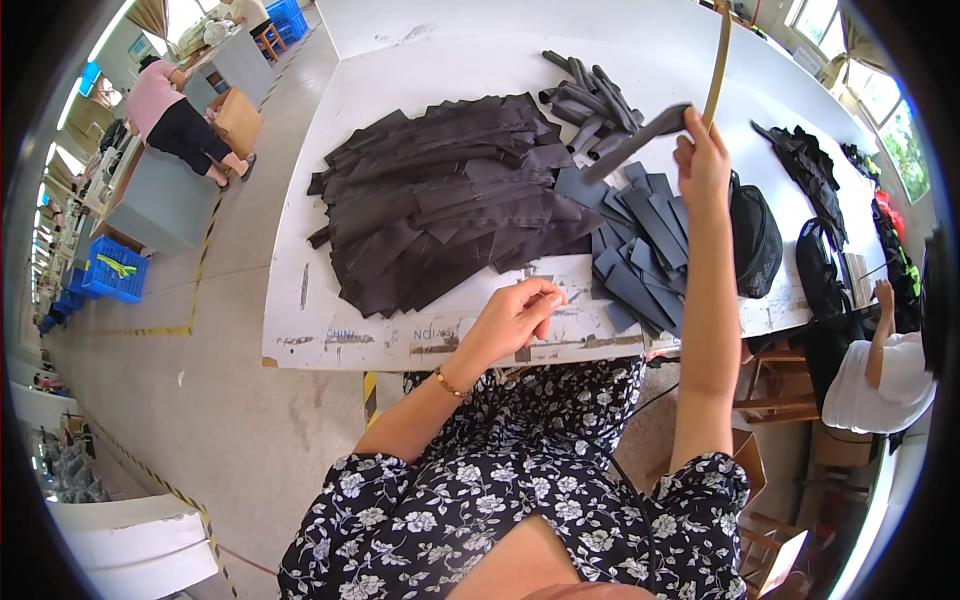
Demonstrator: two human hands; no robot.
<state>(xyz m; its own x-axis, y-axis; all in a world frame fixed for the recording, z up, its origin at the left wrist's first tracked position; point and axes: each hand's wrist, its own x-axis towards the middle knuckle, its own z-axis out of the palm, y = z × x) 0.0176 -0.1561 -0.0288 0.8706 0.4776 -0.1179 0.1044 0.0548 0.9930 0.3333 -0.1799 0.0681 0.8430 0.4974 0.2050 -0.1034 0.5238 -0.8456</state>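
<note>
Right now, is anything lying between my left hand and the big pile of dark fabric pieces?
Nothing visible. The left hand rests at the white table's near edge, with bare tabletop up to the dark fabric pile.

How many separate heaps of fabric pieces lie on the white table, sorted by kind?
Big heap of dark flat pieces: 1
Heap of grey-blue strips: 1
Heap of rolled grey tubes: 1
Total: 3 heaps on the table
</note>
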